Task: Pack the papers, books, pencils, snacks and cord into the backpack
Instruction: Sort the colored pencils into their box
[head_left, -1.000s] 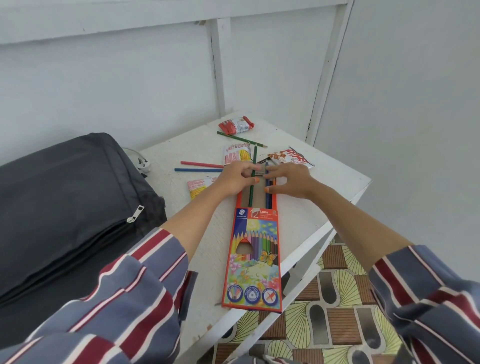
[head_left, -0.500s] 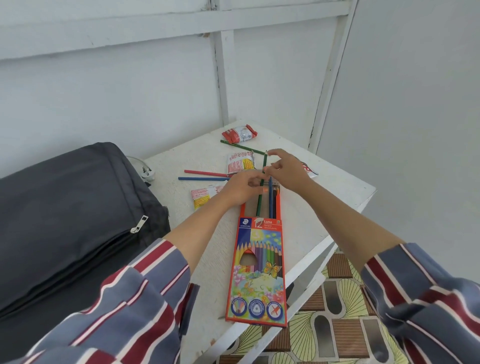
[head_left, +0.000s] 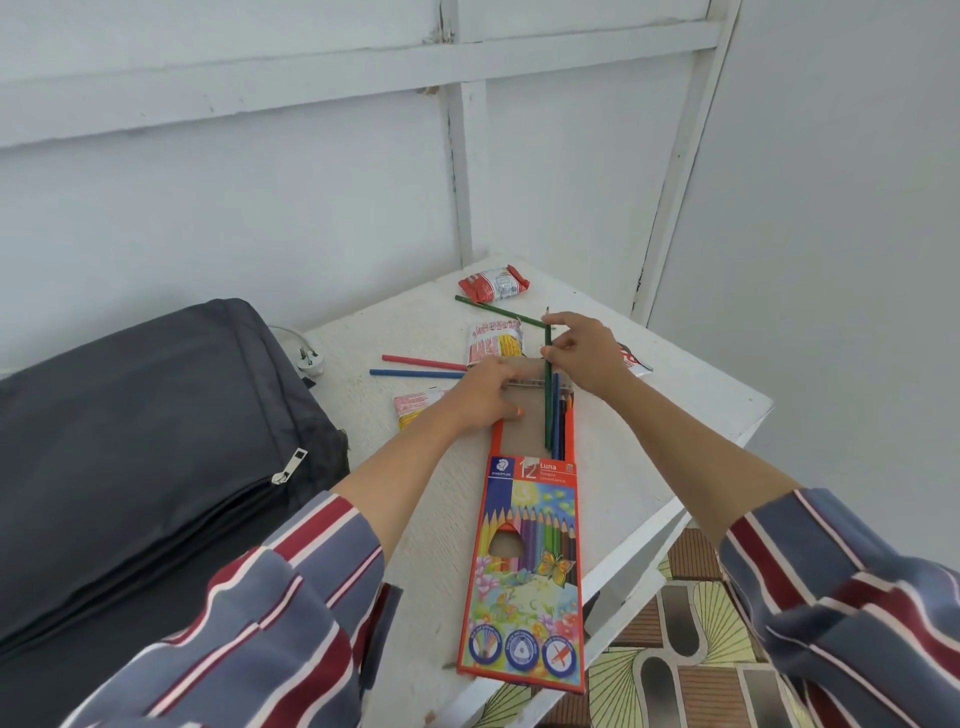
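White-walled corner, small white table (head_left: 675, 415) with a dark backpack (head_left: 130, 441) lying just beside its left edge. Backpack looks zipped, zipper pull (head_left: 288, 466) on the closed seam, nothing seen going in.

Pencil box (head_left: 530, 561) lies along the front edge, its cardboard tray (head_left: 519, 431) slid out toward the tabletop's middle. Left hand (head_left: 483, 395) curls over the tray's far end and holds it down. Right hand (head_left: 587, 353) pinches a green pencil (head_left: 548, 405) near its upper part, lower end already in the tray next to a few pencils lined up on the tray's right side.

Step in hand: refilling the box, likely early in the task.

Left to do:
- second green pencil (head_left: 498, 310) near the far edge, red pencil (head_left: 423, 362) and blue pencil (head_left: 415, 373) toward the left edge, all loose.
- four snack packets out: one (head_left: 494, 283) at the far corner, one (head_left: 493, 340) mid-table, one (head_left: 415, 405) touching the left hand, one (head_left: 631, 358) partly under the right hand near the right edge.
- cord: white plug (head_left: 309, 358) at the left edge against the backpack, not packed.
- papers and books: not visible, can't tell if packed.
- tray to close, box into backpack.
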